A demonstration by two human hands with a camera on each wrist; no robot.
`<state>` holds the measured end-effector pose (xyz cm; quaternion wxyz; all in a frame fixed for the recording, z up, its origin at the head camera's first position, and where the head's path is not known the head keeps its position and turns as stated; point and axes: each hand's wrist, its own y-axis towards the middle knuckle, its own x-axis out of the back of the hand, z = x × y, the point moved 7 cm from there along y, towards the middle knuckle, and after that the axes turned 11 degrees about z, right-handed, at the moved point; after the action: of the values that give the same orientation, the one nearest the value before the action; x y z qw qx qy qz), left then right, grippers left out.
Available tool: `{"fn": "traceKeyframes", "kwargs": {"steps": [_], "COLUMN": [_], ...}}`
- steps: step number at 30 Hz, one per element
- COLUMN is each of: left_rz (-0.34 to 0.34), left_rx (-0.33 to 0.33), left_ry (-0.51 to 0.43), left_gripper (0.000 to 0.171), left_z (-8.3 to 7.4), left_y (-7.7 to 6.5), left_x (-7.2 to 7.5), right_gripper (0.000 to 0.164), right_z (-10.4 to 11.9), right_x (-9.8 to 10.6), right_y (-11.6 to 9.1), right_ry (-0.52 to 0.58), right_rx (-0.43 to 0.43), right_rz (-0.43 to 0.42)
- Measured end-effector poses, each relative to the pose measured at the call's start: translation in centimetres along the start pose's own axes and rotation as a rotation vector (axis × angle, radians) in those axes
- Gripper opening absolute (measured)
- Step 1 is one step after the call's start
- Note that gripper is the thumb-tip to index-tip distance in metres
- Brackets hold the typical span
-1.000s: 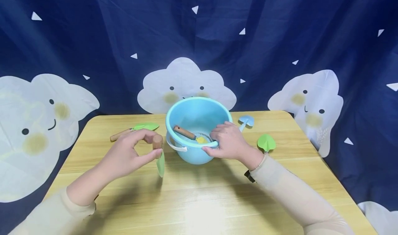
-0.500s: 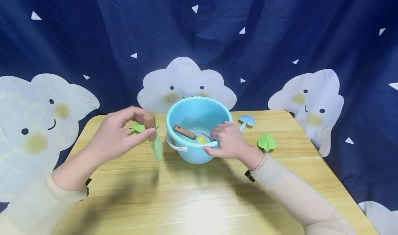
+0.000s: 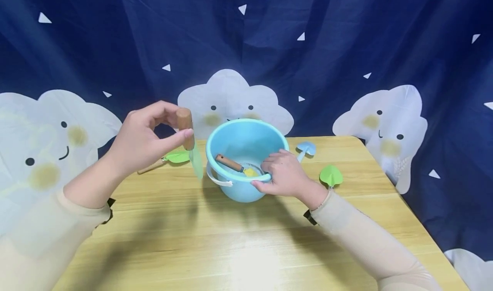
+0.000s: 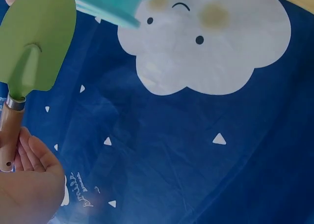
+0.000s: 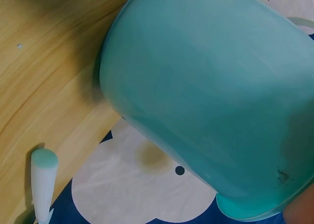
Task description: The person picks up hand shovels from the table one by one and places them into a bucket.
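Left hand [image 3: 140,141]: pale-green trowel [image 3: 189,144] pinched by its wooden handle, blade down.
Right hand [image 3: 285,174]: blue bucket [image 3: 243,191] gripped by its rim.
Bucket: seen right of the left hand, yellow-bladed trowel [image 3: 230,163] contained.

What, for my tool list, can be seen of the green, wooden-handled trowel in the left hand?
This green trowel has a broad blade with a raised neck, a silvery metal-looking collar and a brown handle, apparently wooden, with a dark hole near its end. The person's left hand pinches the handle. It hangs blade down, slightly tilted, above the light wooden table, left of the round light-blue plastic bucket, apparently touching only the hand.
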<state>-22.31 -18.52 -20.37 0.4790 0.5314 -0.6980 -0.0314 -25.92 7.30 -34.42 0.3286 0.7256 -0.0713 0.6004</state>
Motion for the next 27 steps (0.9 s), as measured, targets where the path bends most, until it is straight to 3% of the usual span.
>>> {"fn": "traceKeyframes", "kwargs": {"steps": [13, 19, 27], "left_rz": [-0.090, -0.085, -0.031], "left_rx": [0.001, 0.077, 0.183], "left_ry": [-0.111, -0.111, -0.082], "left_gripper": [0.027, 0.029, 0.034], "left_z": [-0.1, 0.5, 2.0], "left_y": [3.4, 4.5, 5.6], "left_x": [1.4, 0.6, -1.5], "right_gripper": [0.066, 0.065, 0.066], "right_z": [-0.1, -0.2, -0.1], "right_x": [0.4, 0.2, -0.1], "right_y": [0.3, 0.2, 0.1], "right_ry": [-0.005, 0.002, 0.001], "right_rx": [0.008, 0.003, -0.006], "right_rz": [-0.024, -0.016, 0.001]}}
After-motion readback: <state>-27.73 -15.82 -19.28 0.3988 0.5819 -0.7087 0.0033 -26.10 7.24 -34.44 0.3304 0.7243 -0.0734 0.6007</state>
